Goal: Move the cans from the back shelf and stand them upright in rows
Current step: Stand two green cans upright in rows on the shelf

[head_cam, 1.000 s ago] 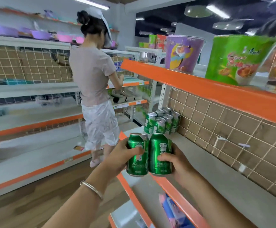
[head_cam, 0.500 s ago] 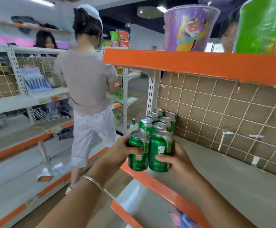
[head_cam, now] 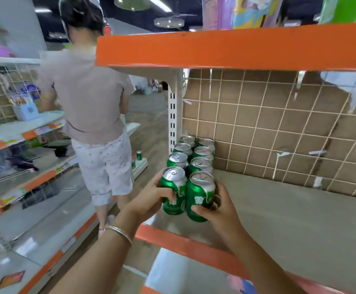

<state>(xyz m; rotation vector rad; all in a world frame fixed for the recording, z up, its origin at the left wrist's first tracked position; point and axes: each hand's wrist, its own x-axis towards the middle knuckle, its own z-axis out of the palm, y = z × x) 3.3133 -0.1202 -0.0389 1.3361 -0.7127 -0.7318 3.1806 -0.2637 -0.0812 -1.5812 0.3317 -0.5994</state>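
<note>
Head view: left hand (head_cam: pixel 149 201) and right hand (head_cam: pixel 218 210) partly hide their upright cans (head_cam: pixel 198 193).

Orange-edged shelving (head_cam: pixel 232 48), wire-grid back panel (head_cam: pixel 279 132), wood-look floor (head_cam: pixel 145 115)

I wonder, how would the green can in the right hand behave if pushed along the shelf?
The can looks rigid and its tab seems unopened, so it is probably full and fairly heavy. Its glossy wall may slip in the right hand. Tall and narrow, it could tip if pushed high up; on its side it would roll.
</note>
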